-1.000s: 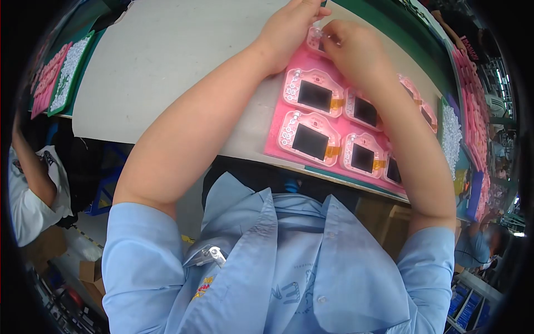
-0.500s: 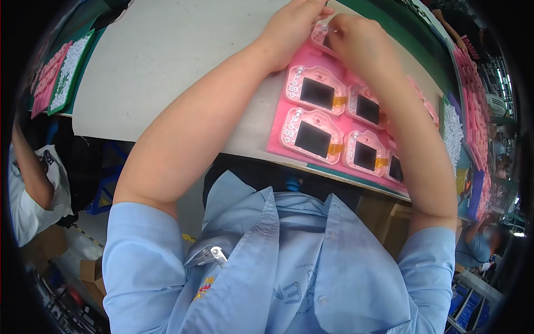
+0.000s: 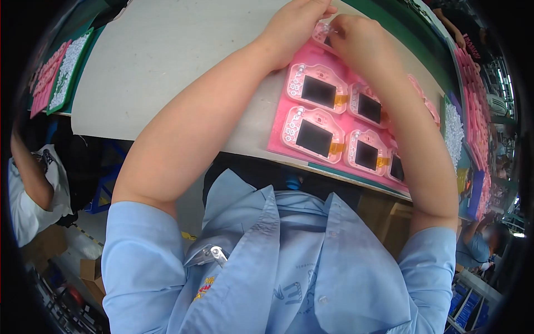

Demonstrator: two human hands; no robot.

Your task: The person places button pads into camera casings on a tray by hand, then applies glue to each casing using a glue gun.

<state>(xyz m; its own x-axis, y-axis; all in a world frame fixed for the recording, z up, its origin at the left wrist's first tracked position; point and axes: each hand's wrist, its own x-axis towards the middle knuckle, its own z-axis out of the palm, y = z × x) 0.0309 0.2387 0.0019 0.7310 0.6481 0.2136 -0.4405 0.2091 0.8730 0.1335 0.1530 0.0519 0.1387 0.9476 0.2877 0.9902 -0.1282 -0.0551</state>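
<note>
At the far-left end of the pink mat (image 3: 311,54) lies a pale pink shell (image 3: 319,34) with a dark screen; the right hand's (image 3: 361,42) fingers curl over it, the left hand (image 3: 295,28) is beside it, and I cannot tell what either grips. Four more shells (image 3: 314,138) show nearly whole, others partly. The mat sits slightly further right than a second ago.
</note>
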